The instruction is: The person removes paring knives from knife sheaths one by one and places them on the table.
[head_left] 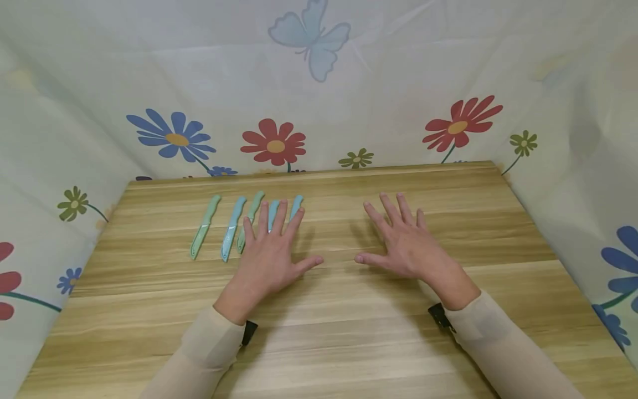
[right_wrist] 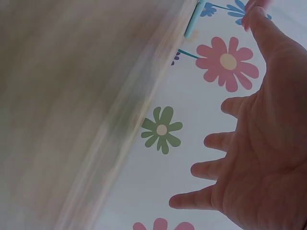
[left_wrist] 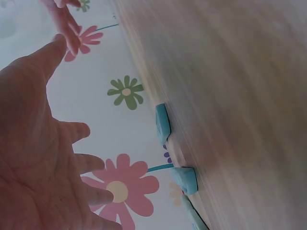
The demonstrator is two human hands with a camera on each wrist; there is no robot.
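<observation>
Roughly parallel, slim knives point(head_left: 233, 228), mint green, blue

The left hand point(head_left: 269, 259) is raised, back upward, its left fingers point(head_left: 280, 218) straight and fanned forward, its left thumb point(head_left: 310, 263) stretched sideways toward the right hand point(head_left: 407, 245). That one, apart from it, mirrors the pose: right fingers point(head_left: 391, 209) spread ahead, right thumb point(head_left: 371, 259) pointing back at the left. Behind each hand, the bare left wrist point(head_left: 236, 299) and right wrist point(head_left: 451, 282) meet the cream-sleeved left forearm point(head_left: 201, 349) and right forearm point(head_left: 508, 343), angled outward.
</observation>
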